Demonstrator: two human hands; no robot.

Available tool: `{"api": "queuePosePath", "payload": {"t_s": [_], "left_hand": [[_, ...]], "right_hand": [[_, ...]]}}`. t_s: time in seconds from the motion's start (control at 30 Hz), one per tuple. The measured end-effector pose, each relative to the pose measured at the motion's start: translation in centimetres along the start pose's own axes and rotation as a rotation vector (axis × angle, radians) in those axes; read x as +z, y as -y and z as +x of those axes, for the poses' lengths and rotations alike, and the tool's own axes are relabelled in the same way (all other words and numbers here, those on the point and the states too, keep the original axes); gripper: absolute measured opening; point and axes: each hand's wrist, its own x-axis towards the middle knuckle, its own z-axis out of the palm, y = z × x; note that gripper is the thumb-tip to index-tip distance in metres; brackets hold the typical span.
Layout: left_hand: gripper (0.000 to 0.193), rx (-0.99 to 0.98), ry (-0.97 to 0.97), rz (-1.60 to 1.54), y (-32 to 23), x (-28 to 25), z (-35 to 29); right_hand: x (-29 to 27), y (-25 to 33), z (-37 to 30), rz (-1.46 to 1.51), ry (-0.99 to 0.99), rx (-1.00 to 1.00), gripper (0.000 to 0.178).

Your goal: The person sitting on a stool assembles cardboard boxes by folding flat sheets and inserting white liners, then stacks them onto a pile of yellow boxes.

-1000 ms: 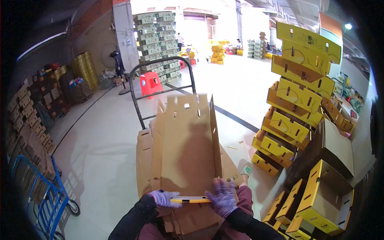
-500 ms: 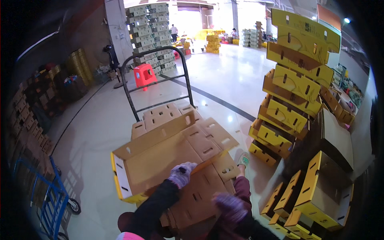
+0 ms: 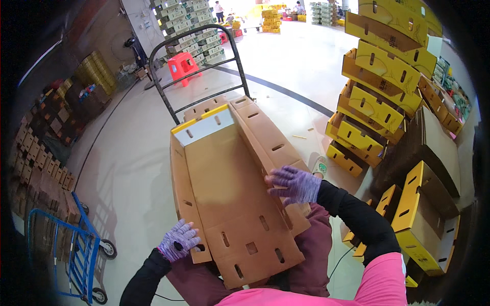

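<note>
A partly folded cardboard box (image 3: 224,178) lies before a person in pink (image 3: 380,280), far end raised, near flap flat — left hand (image 3: 178,240) at its near-left corner, fingers parted, right hand (image 3: 296,185) by its right wall, fingers spread — below a black trolley handle (image 3: 238,59).

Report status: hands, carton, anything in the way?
Left hand open, at left of carton; right hand open, at its right wall. Far end raised, near panel lying open. Black frame beyond, clear of both hands.
</note>
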Motion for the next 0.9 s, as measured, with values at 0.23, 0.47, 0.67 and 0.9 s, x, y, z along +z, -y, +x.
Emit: {"api": "queuePosePath", "payload": {"t_s": [0.23, 0.47, 0.67, 0.9], "left_hand": [[0.039, -0.457, 0.033, -0.205, 0.5, 1.6, 7.7], [0.044, -0.251, -0.232, -0.190, -2.9, 1.2, 16.5], [0.030, -0.374, -0.077, -0.422, -2.2, 1.7, 18.1], [0.032, -0.317, -0.041, -0.524, -1.2, 2.5, 18.2]], "right_hand": [[3.3, 2.4, 3.7, -0.196, 0.322, 0.067, 0.025], [7.1, 5.8, 3.2, -0.095, -0.053, 0.575, 0.025], [1.8, 16.9, -1.8, 0.152, -0.077, 1.458, 0.063], [1.6, 21.7, -7.0, 0.832, 0.226, 1.434, 0.080]]}}
